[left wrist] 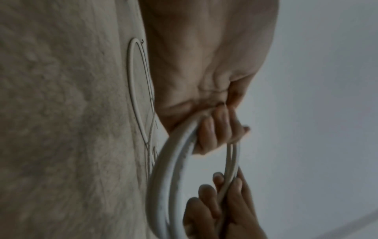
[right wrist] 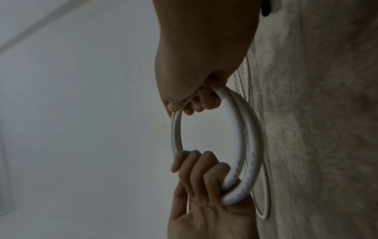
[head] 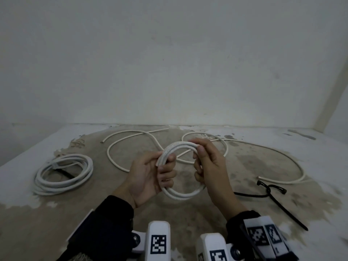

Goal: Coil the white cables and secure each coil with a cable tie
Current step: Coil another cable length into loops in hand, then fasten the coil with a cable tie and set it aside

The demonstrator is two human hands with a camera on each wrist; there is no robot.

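Both hands, left (head: 148, 176) and right (head: 209, 166), grip small white coil (head: 180, 194) above floor.

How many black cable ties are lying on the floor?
2 clearly: both cable ties cross on the floor right of the right hand. A dark strip under the left coil may be another.

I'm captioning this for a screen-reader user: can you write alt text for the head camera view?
Two hands, left hand and right hand, hold a small coil of white cable above a stained floor. A finished coil lies left, loose cables behind, black cable ties right.
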